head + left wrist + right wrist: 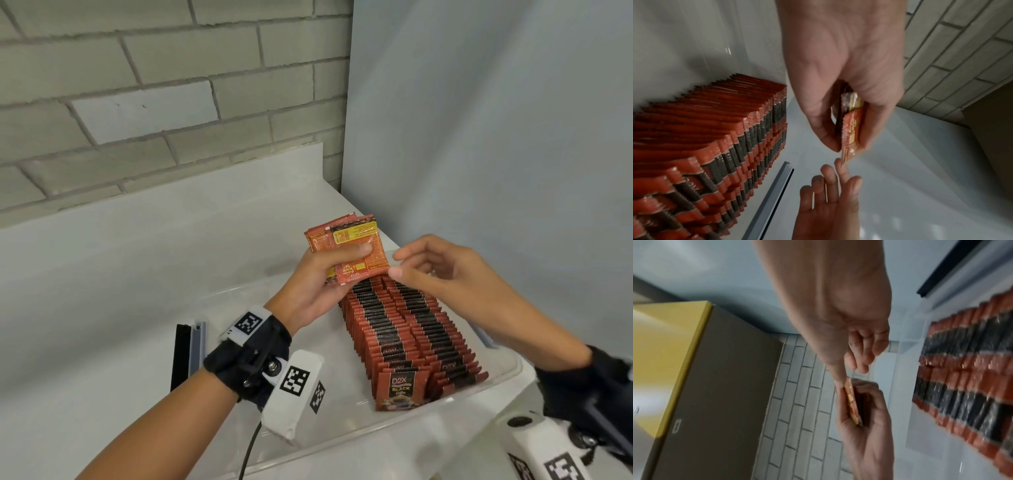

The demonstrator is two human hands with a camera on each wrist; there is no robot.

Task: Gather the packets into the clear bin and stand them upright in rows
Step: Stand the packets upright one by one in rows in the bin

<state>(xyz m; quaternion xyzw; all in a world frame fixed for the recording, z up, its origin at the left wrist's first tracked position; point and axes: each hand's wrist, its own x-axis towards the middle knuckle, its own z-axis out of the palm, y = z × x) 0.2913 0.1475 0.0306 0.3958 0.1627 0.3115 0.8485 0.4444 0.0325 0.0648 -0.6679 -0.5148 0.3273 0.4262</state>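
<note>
A white surface against a grey brick wall carries the clear plastic bin, where red-and-black foil packets stand in rows. A loose fan of red packets is gripped by the left hand; the right hand, fingers open, touches its edge. If one is drawn off carelessly, the fan could slip and topple the rows beneath.

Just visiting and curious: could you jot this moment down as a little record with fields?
Left hand: holds a small stack of packets above the bin
Right hand: fingertips at the stack's edge, grip not closed
Clear bin: two rows of upright packets
Surface: white counter
Behind: brick wall
</note>
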